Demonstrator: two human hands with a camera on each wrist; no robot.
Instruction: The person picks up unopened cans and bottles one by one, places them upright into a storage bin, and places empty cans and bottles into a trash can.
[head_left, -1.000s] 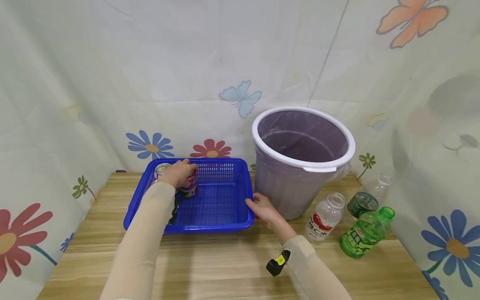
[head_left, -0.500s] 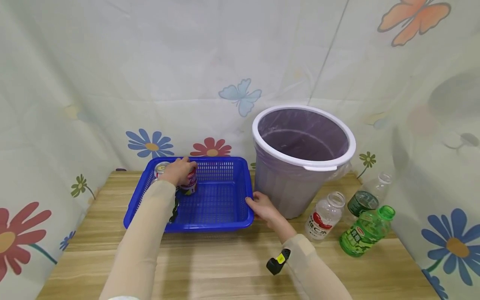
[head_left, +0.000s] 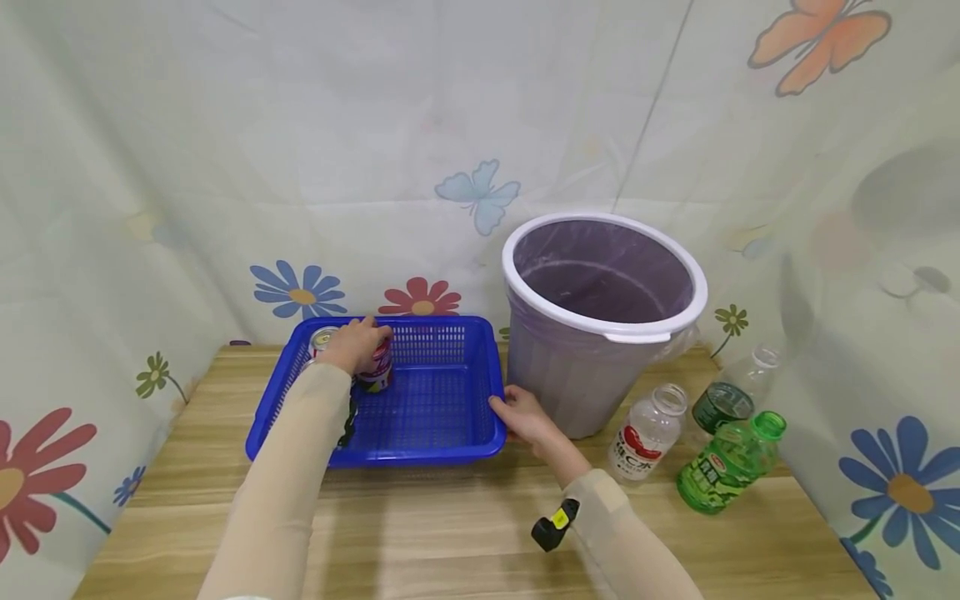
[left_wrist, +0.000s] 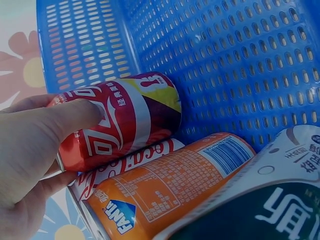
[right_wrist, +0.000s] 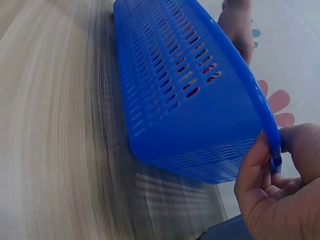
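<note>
My left hand [head_left: 356, 344] reaches into the left part of the blue plastic basket [head_left: 442, 454]. In the left wrist view its thumb and fingers grip the upper end of a red cola can [left_wrist: 125, 117], which stands in the basket. Beside that can are another Coca-Cola can [left_wrist: 150, 156], an orange Fanta can [left_wrist: 175, 185] and a green-and-white can [left_wrist: 270, 200]. At the basket's right rim is my right hand [head_left: 525, 415]; the right wrist view has its thumb and curled fingers pinching the rim [right_wrist: 262, 112].
A grey bin [head_left: 573, 383] with a white rim and a clear liner stands right of the basket. Further right on the wooden table [head_left: 442, 533] are a clear bottle with a red label [head_left: 641, 442], a green bottle [head_left: 727, 467] and a clear bottle with a dark green label [head_left: 731, 400].
</note>
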